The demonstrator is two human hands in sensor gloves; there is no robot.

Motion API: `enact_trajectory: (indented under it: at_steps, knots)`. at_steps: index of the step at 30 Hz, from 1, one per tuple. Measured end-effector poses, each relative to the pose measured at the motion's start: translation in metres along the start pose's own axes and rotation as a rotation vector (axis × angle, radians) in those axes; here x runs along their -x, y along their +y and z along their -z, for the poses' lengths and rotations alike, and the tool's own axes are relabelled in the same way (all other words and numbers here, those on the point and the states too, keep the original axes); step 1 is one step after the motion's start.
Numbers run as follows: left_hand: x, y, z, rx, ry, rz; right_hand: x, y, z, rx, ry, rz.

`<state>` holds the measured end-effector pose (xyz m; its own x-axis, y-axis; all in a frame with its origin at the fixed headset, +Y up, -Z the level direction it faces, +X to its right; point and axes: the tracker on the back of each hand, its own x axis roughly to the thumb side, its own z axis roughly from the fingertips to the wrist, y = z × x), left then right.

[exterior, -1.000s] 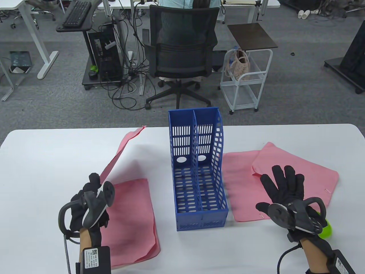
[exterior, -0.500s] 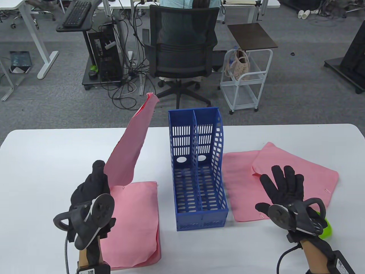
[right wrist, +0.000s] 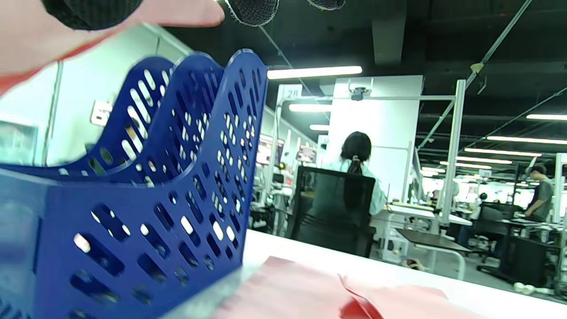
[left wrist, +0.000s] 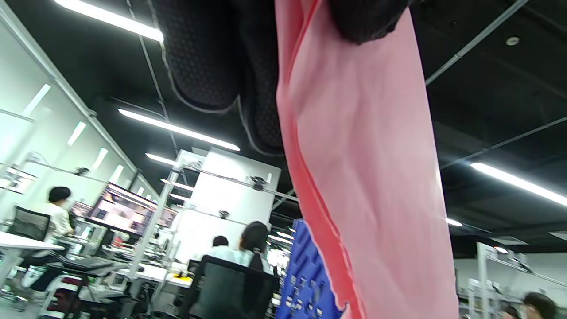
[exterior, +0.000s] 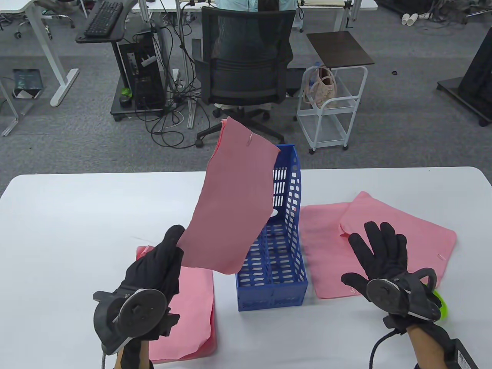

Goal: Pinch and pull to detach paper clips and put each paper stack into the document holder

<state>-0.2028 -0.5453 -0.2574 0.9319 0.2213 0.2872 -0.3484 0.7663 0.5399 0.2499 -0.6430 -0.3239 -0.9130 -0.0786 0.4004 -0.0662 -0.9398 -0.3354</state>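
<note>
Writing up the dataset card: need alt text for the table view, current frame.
A gloved left hand holds a pink paper stack up in front of a blue document holder on a white table; a paper clip sits near its top edge. The right hand lies spread on more pink stacks.
</note>
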Motion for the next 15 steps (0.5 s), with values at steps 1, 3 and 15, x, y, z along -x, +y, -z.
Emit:
enact_trajectory:
  at_steps: [1, 3, 15]
  knots:
    - [-0.003, -0.002, 0.000, 0.024, -0.025, -0.010, 0.000, -0.002, -0.001, 0.017, -0.005, 0.027]
    - [-0.011, -0.005, -0.001, 0.074, -0.076, -0.055, -0.002, -0.006, -0.002, 0.046, -0.017, 0.104]
    - [-0.051, -0.019, -0.009, 0.242, -0.277, -0.045, 0.000, -0.027, -0.009, 0.227, -0.015, 0.404]
